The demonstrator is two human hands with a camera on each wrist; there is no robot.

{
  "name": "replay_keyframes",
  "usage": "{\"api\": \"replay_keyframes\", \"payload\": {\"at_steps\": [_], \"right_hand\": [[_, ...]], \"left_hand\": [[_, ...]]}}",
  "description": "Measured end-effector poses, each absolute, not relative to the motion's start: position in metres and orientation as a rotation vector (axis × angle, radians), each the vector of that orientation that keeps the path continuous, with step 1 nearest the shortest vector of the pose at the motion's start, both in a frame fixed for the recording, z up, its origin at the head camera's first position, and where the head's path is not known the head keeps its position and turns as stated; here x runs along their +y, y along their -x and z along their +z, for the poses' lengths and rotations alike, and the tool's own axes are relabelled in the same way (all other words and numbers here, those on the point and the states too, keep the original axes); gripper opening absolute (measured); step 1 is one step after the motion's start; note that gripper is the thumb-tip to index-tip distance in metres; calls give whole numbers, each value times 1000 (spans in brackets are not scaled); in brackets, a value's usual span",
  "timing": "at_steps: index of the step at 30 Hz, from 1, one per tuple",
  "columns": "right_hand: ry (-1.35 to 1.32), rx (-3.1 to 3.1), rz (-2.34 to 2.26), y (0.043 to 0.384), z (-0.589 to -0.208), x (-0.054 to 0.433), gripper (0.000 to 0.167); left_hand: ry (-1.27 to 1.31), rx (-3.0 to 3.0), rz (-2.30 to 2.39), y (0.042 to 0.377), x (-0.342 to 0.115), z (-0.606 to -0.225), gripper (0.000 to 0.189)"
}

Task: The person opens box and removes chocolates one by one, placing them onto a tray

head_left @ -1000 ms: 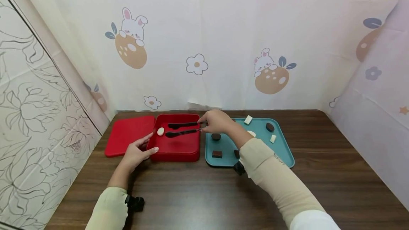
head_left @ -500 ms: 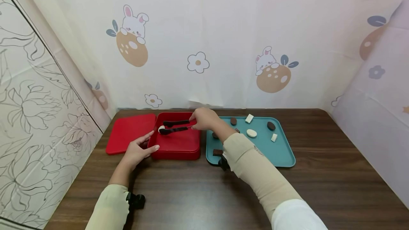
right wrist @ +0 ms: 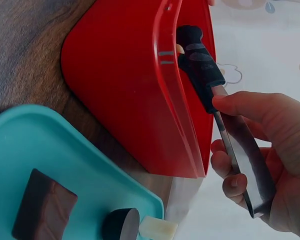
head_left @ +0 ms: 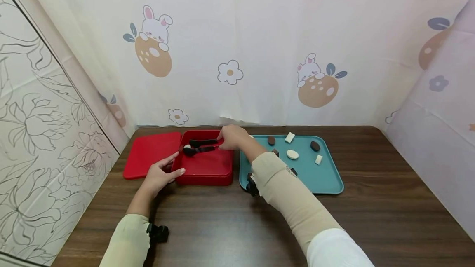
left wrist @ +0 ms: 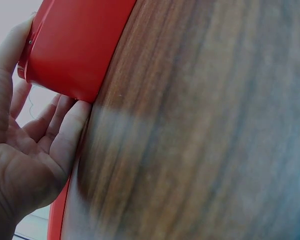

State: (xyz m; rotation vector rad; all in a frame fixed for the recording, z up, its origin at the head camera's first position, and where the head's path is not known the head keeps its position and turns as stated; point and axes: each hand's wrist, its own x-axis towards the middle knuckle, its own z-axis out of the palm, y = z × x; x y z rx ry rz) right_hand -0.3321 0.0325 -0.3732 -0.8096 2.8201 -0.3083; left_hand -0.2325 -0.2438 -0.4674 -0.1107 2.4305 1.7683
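My right hand (head_left: 234, 137) holds a pair of metal tongs (right wrist: 242, 155) with black tips, thumb on one arm and fingers around the other. The tongs reach into the open red box (head_left: 204, 180). A white oval chocolate-like piece (head_left: 187, 146) lies at the tips, at the left inside the box; the tips partly cover it. Whether they squeeze it is hard to see. My left hand (head_left: 157, 177) grips the box's near left corner between thumb and fingers, which touch the red wall (left wrist: 75, 50) in the left wrist view.
A teal tray (head_left: 315, 176) stands right of the box, bearing several dark and white chocolate-like pieces, among them a white oval (head_left: 292, 154) and a dark oval (head_left: 315, 146). Left of the box lies a flat red lid (head_left: 148, 155). A patterned curtain (head_left: 259, 94) rises behind the table.
My right hand has moved left with the tongs, bringing the black tips onto the white oval piece and drawing them closer together. My left hand stays at the box corner.
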Motion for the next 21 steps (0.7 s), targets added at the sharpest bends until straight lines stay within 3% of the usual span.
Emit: {"api": "replay_keyframes", "payload": {"at_steps": [21], "right_hand": [[798,2789,-430,332,-386,41,36]], "left_hand": [[142,2388,1772,226,-238,-452,78]]}}
